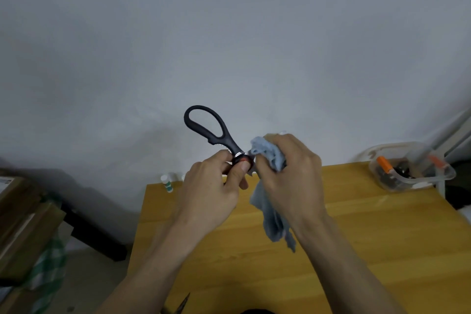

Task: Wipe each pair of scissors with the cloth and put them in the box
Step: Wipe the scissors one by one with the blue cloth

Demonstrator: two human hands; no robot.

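At nine o'clock, stacked wooden boards [24, 214] and a green checked cloth [48, 270] lie beside a yellow wooden table [369, 250], with a small white bottle [167, 182] standing at the table's far left corner. At centre, a person's left hand [211, 194] is raised above the table, its thumb and curled fingers pinching a pair of black-handled scissors [211, 130] near the pivot, where a red band shows; one black handle loop points up toward eleven o'clock against the grey wall [229, 33]. Just to the right, the right hand [290, 176] is closed round a bunched pale blue cloth [270, 209], which is pressed against the scissors at the pivot and covers the blades; the loose end of the cloth hangs down toward five o'clock, above the tabletop. At the bottom edge, near six o'clock, the dark tip of a second pair of scissors [184, 302] lies on the table. At three o'clock, a clear plastic box [413, 181] sits on the far right corner of the table, holding dark items with orange parts, too blurred to identify.
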